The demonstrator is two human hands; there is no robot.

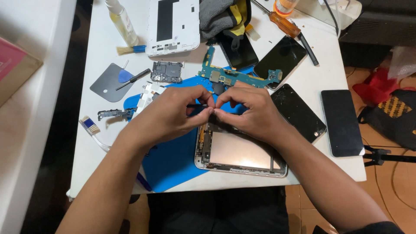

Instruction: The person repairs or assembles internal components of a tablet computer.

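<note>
Here, two hands meet at the centre of the white table (312, 82). The left hand (171, 115) comes in from seven o'clock, palm down, its fingers (207, 100) pinched narrow on a thin dark tool (196, 105). The right hand (251, 110) comes in from five o'clock, knuckles up, its fingers (223, 102) pinched tight against the left ones; what sits between them is too small to tell. Both forearms are bare and angle inward.

Just below the hands, at six o'clock, lies one opened tablet (240, 151), its metal inner plate facing up, half on one blue mat (173, 160).

Counted around it: one green circuit board (229, 77) at twelve o'clock, touching the mat's far edge; four dark phones, two at one o'clock (238, 51) (281, 56) and two at three o'clock (299, 112) (342, 121); one white back cover (173, 26) at eleven o'clock; two small brushes, one at eleven (130, 50) and one at nine (89, 124); one clear bottle (122, 19) at eleven; one orange-handled screwdriver (284, 24) at one o'clock; one grey pad (108, 82) at ten.
</note>
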